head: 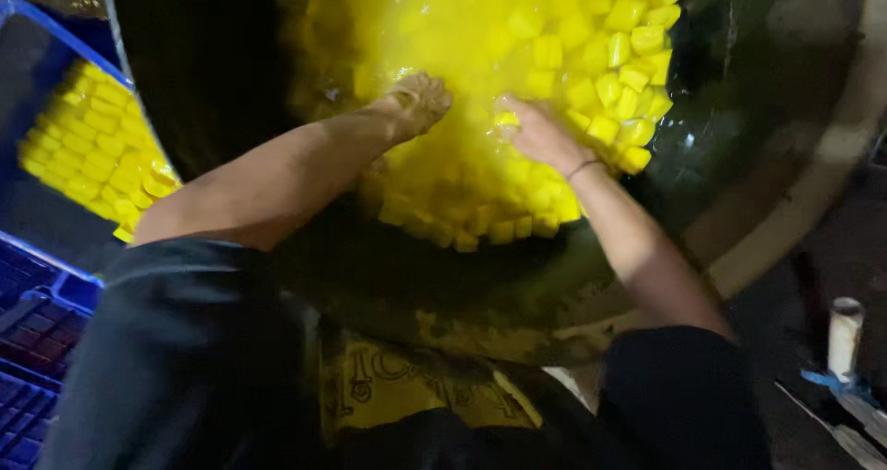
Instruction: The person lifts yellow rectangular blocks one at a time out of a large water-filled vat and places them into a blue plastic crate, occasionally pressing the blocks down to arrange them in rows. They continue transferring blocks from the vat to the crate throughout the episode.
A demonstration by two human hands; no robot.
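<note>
Near: your dark sleeves lean over the big dark pan [739, 239]. Left hand [418, 103] dips fingers into yellow liquid; grip not discernible. Right hand [536, 133] lies flat on the yellow cubes [591, 73], grip wide, apparently spreading them. Left side: blue crate [37, 26] holds more cubes in packed rows.

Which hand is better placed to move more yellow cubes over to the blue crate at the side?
Probably the left. The left hand rests on the yellow cubes in the big dark pan, and the blue crate with its own cubes lies on that arm's side. The right hand would have to cross over.
</note>
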